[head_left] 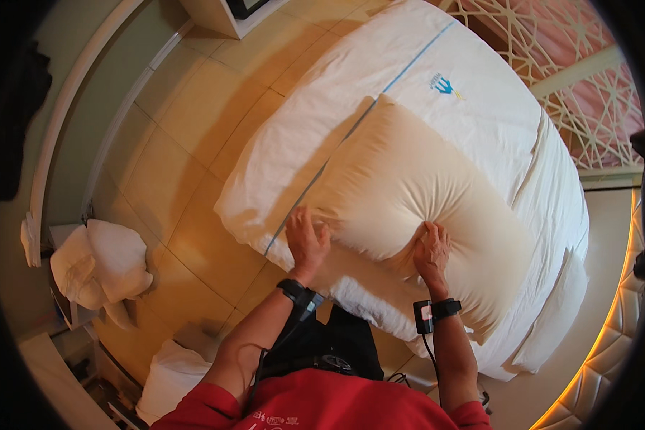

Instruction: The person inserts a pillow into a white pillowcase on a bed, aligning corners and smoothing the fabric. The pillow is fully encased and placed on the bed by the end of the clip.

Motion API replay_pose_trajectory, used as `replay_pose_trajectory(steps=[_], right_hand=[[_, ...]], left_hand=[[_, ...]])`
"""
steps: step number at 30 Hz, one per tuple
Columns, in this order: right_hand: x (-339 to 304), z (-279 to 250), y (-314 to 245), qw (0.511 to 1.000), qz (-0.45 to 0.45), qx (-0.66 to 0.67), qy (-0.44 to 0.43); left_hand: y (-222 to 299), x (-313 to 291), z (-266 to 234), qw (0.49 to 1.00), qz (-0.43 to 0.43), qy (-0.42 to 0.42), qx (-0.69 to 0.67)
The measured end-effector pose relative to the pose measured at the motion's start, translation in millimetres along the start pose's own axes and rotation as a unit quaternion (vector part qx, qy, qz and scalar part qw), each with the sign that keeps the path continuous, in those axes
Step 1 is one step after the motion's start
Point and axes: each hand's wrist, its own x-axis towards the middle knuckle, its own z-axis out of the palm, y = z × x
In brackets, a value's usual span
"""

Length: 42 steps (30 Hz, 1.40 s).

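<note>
A plump cream pillow [398, 172] lies across the near part of a bed covered in a white duvet [279, 165]. At the pillow's near left corner, my left hand [308, 242] has its fingers curled on the fabric. My right hand [431, 252] grips the near edge around its middle, pulling the cloth into deep creases that fan out from the fingertips. Both hands hide the bits of cloth under them. A thin blue stripe [344, 136] crosses the duvet and runs along the pillow's left side.
Another white pillow [555, 315] lies at the bed's right edge, near the lit padded headboard [623, 344]. White bundled linen [104, 261] sits left on a small stand; more white cloth [172, 380] is beside my left arm. Tiled floor [193, 208] runs along the bed. A lattice screen [552, 64] stands far right.
</note>
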Motion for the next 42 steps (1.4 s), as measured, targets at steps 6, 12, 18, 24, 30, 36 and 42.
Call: replay_pose_trajectory(steps=[6,12,18,24,30,36,42], right_hand=[[5.0,-3.3,3.9,0.999,0.009,-0.014,-0.036],[8.4,-23.7,3.7,0.994,0.071,0.065,-0.060],[14.1,-67.7,-66.0,0.979,-0.140,0.137,-0.061],[36.1,-5.7,-163.7,0.905,-0.337,0.181,-0.185],[58.5,64.8,-174.8,0.889,-0.360,0.117,-0.257],[54.1,107.7,-171.5,0.864,-0.340,-0.106,-0.356],[54.7,125.2,-172.3,0.781,-0.330,-0.199,-0.491]], left_hand=[[-41.7,26.5,12.9,0.972,-0.088,-0.186,-0.115],[-3.1,3.9,-12.0,0.934,-0.116,-0.259,-0.217],[15.6,-42.0,-1.0,0.941,-0.180,-0.138,-0.253],[-19.9,-37.2,-1.1,0.934,-0.186,-0.233,-0.198],[-78.1,-35.9,11.5,0.821,-0.373,-0.191,-0.387],[-112.8,-49.8,34.8,0.881,-0.368,-0.166,-0.247],[-102.2,-52.4,61.0,0.641,-0.551,-0.206,-0.493]])
